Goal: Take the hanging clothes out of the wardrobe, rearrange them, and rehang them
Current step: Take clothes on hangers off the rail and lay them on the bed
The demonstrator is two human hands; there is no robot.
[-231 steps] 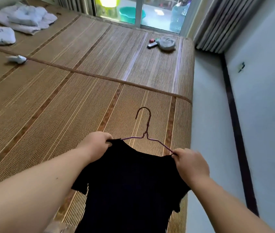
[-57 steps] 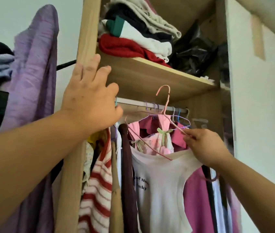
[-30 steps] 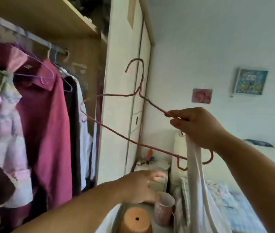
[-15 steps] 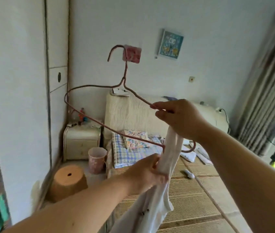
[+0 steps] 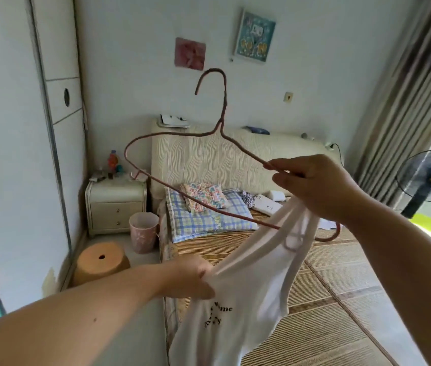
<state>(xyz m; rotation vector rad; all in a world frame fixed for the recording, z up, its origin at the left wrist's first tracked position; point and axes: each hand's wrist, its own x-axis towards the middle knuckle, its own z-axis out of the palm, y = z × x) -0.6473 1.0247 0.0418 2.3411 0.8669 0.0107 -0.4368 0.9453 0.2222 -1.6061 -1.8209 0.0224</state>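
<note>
Half a second on, we have swung further toward the bed [image 5: 341, 299], and our left hand [image 5: 190, 277] has drawn the white top [image 5: 248, 291] down and leftward. Woven matting covers the bed; a checked pillow [image 5: 203, 220] lies at its padded headboard [image 5: 209, 159], with a nightstand [image 5: 116, 204], a pink bin [image 5: 143, 232] and an orange stool [image 5: 100, 261] beside it. Our right hand [image 5: 314, 188] pinches the pink wire hanger [image 5: 209, 204] by one shoulder, hook up, its long bar slanting down to the right. Our left hand grips the top, one strap of which hangs under our right hand.
</note>
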